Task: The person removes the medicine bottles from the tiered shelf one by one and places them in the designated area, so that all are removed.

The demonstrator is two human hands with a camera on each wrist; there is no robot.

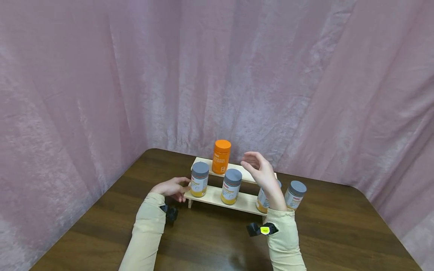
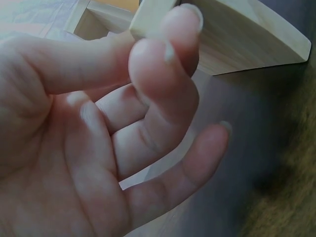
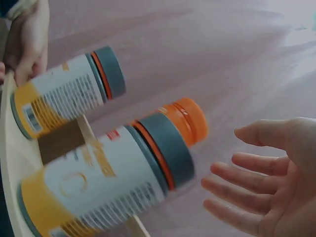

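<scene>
We see left hand (image 1: pixel 173 188) pinching wooden rack (image 1: pixel 246 201) at left edge; right hand (image 1: pixel 260 170) empty, fingers loosely parted, near right end.

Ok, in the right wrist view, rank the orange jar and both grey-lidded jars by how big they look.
1. Nearer grey-lidded jar, probably enlarged by closeness
2. Farther grey-lidded jar
3. Orange jar, judged by its visible part; the rest is hidden
</scene>
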